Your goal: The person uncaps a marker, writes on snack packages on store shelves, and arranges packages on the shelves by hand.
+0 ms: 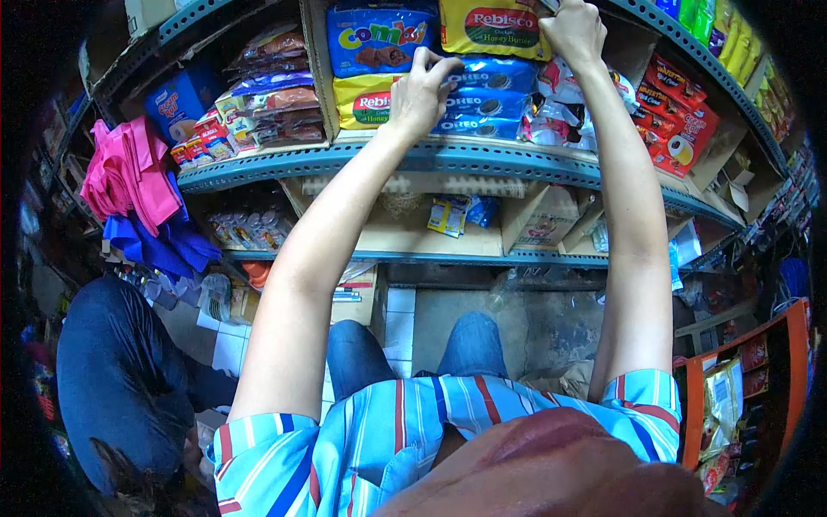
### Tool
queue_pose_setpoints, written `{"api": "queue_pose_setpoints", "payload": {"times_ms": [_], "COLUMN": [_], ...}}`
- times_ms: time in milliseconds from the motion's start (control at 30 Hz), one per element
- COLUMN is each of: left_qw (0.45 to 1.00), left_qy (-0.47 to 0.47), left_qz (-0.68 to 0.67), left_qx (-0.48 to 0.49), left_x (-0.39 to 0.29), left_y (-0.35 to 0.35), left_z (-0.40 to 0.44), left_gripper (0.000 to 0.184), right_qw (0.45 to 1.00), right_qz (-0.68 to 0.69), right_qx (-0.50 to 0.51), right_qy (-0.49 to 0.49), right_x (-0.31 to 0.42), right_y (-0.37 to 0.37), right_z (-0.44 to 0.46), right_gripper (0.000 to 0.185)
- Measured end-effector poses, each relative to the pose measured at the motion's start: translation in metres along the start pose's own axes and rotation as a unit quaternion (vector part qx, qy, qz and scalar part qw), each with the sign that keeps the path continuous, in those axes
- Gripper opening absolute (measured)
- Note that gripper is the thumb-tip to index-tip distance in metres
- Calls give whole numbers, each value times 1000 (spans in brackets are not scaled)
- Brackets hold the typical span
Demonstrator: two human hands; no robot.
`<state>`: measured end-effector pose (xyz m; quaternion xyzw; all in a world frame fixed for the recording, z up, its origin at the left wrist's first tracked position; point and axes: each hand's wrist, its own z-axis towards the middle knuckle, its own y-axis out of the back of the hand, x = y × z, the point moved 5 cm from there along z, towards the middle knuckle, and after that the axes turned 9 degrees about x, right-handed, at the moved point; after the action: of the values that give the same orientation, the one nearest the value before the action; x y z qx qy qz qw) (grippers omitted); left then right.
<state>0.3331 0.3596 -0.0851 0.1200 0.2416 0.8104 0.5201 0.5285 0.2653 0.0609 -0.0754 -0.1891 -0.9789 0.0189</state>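
Observation:
My left hand (419, 95) is raised to the shelf, its fingers loosely bent and apart. It is at the left end of a stack of blue Oreo packs (491, 102), just under the lower left corner of a yellow Rebisco cracker pack (491, 30). Closed at that pack's right edge is my right hand (575, 34), its fingertips partly hidden at the top of the view. To the left lies a blue Combi pack (379, 41) above another yellow Rebisco pack (357, 102). Below my right hand are white and red wrapped packs (553, 116).
A perforated blue shelf edge (482, 161) runs across the front. Brown packs (277, 99) stand left, red packs (672, 99) right. Pink bags (129, 172) hang at the left. Another person's dark-clothed leg (121, 370) is close on my left; an orange rack (745, 379) stands right.

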Motion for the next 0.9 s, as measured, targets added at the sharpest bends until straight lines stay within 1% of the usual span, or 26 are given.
{"api": "queue_pose_setpoints", "payload": {"times_ms": [33,100,167,200,267,300,367,400,433,467,500,533,567,600,633,667,700,767,800,833,900], "left_qw": [1000,1000,1000,999,999,998,999,999,999,998,998,998,996,992,991,991,990,990,988,985,985], "left_qy": [3,-20,19,-6,-5,-11,-3,6,4,13,21,15,-6,-27,-48,-35,-19,-7,-3,9,7], "left_qz": [-5,0,12,41,46,56,52,47,46,54,61,66,90,114,116,117,118,119,127,136,139], "left_qx": [-1,-17,-4,-19,0,8,15,20,11,11,11,18,27,36,45,57,70,80,84,101,98], "left_x": [2,5,10,9,11,13,18,20,22,19,16,13,10,7,4,3,5,5,2,1,3], "left_y": [0,0,-9,-12,-17,-19,-18,-17,-17,-15,-13,-13,-14,-16,-16,-17,-19,-19,-18,-18,-18], "left_z": [-1,-2,-10,-16,-32,-40,-51,-53,-54,-54,-55,-55,-56,-57,-56,-56,-56,-54,-54,-53,-53], "left_gripper": [35,38,43,50,57,60,60,61,62,64,67,75,79,83,86,85,84,82,82,82,81], "right_qw": [1000,999,998,998,995,995,993,992,980,933,921,903,891,880,884,890,900,901,902,907,901], "right_qz": [-6,-17,-30,-41,-59,-61,97,126,147,253,261,277,314,331,339,336,337,316,328,316,340], "right_qx": [11,28,40,53,80,84,-48,-14,-94,-183,-208,-237,-243,-263,-261,-262,-233,-248,-244,-245,-248], "right_qy": [3,13,24,15,14,10,47,20,101,179,201,228,222,216,188,163,145,163,136,133,108], "right_x": [0,5,7,8,11,13,22,-18,-27,-23,-29,-21,-19,-13,-5,-3,2,13,15,15,11], "right_y": [-3,-6,-7,-6,6,14,38,11,11,8,-1,-4,-13,-27,-38,-51,-61,-73,-80,-84,-89], "right_z": [-1,-6,-8,-10,-18,-23,-46,-42,-63,-76,-93,-111,-129,-141,-153,-165,-173,-183,-186,-186,-188], "right_gripper": [8,9,10,10,8,11,17,35,20,36,55,66,53,58,59,53,50,34,27,28,28]}}
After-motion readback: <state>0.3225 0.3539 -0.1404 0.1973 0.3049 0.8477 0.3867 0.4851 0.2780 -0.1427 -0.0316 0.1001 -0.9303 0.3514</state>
